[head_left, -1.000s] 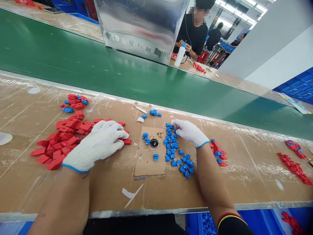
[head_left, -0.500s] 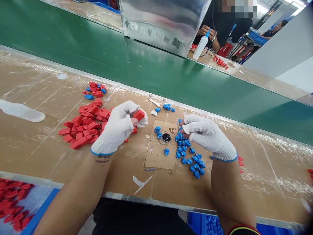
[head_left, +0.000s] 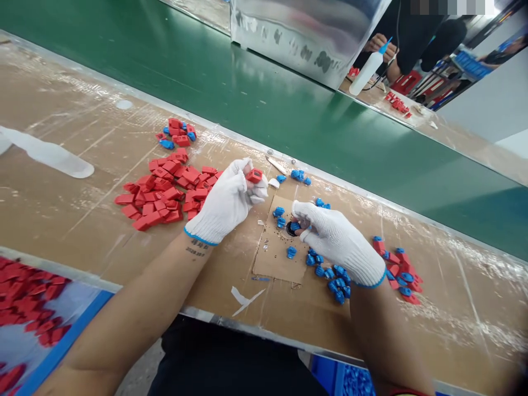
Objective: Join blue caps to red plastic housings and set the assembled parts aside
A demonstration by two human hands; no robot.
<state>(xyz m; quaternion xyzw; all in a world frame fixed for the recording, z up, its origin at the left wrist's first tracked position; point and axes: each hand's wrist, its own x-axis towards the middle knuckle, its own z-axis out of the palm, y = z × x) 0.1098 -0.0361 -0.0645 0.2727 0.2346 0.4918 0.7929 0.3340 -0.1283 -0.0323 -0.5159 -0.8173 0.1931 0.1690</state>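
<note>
Gloved in white, my left hand (head_left: 229, 201) pinches a red plastic block (head_left: 254, 175) whose hollow end shows. My right hand (head_left: 330, 234), gloved too, holds a small blue plastic piece (head_left: 295, 226) at its fingertips, over a round black dish (head_left: 290, 230) on a cardboard sheet (head_left: 280, 264). The fingers partly hide the dish. A few other blue pieces (head_left: 291, 252) lie on the cardboard, and more blue pieces (head_left: 339, 283) are gathered below my right hand. A large heap of red blocks (head_left: 160, 192) spreads left of my left hand.
Red blocks with blue pieces in or among them form piles at the right (head_left: 404, 275) and upper left (head_left: 179, 132). A green belt (head_left: 165, 71) runs behind the table. Across it are a metal box (head_left: 297, 38), a white bottle (head_left: 367, 71) and a co-worker's hands (head_left: 381, 47).
My right hand has moved from the blue heap to the black dish, now with a blue piece in its fingers. My left hand has turned the red block so its hollow end shows.
</note>
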